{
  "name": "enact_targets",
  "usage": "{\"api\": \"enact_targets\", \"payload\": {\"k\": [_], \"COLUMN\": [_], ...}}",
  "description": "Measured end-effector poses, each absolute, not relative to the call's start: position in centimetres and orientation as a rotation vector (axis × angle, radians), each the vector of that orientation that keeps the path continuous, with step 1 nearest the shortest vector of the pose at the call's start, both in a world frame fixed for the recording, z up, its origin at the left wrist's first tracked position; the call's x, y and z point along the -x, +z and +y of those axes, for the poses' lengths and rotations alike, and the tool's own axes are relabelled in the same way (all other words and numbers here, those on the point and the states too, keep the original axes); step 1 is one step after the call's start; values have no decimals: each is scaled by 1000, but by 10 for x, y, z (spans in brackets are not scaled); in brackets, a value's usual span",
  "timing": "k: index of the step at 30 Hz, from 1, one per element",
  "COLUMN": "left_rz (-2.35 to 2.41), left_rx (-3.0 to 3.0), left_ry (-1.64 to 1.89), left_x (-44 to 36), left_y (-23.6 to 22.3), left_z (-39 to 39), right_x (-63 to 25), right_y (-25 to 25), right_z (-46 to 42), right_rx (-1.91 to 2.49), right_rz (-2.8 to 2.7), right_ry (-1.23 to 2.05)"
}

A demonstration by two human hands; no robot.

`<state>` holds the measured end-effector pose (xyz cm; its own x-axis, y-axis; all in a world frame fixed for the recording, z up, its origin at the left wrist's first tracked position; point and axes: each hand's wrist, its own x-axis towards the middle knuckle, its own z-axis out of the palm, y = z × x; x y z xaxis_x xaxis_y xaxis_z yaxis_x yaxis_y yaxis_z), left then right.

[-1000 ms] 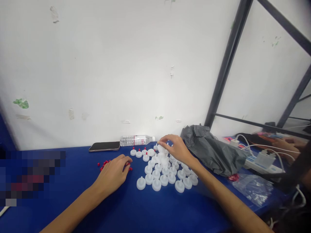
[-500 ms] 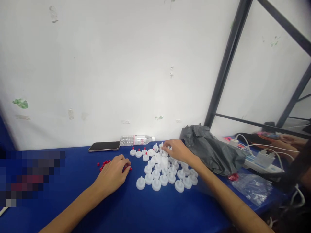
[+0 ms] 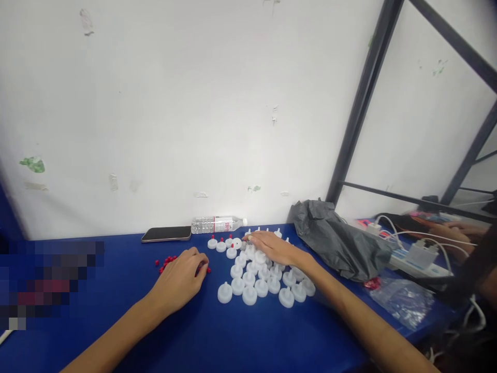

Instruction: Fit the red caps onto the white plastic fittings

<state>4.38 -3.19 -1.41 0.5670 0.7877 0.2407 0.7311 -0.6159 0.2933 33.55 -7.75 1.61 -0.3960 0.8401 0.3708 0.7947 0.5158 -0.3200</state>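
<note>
Several white round caps (image 3: 261,282) with small spouts lie in a cluster on the blue table (image 3: 217,336). A few caps at the back (image 3: 221,245) carry red tips. My right hand (image 3: 274,246) lies flat over the far side of the cluster, fingers stretched out to the left and touching the caps. My left hand (image 3: 180,277) rests on the table with its fingers curled over a scatter of small red beads (image 3: 166,261); what the fingertips hold is hidden.
A dark phone (image 3: 166,234) and a water bottle (image 3: 217,224) on its side lie by the white wall. A grey plastic bag (image 3: 337,241), a power strip with cables (image 3: 417,256) and a clear bag (image 3: 404,300) lie at the right. Another person's hand (image 3: 450,230) is far right.
My right hand has come down from a raised pinch above the caps and now lies flat on them, reaching left. My left hand has stayed on the red beads.
</note>
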Motion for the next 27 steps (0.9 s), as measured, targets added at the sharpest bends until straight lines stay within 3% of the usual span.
{"api": "enact_targets", "payload": {"k": [14,21,27], "left_rz": [1304,1178,989], "left_rx": [-2614,-2610,-2704], "left_ry": [602,831,1044], "left_x": [-44,-46,-51], "left_y": [-13,-7,-3], "left_z": [-32,-38,-51], "right_x": [-339,-323,-285], "right_y": [19,27,26], "right_z": [-74,-86,-104], "right_rx": [1294,1193,980], "right_rz": [-2157,-1985,-2255], "right_ry": [-15,-159,-231]}}
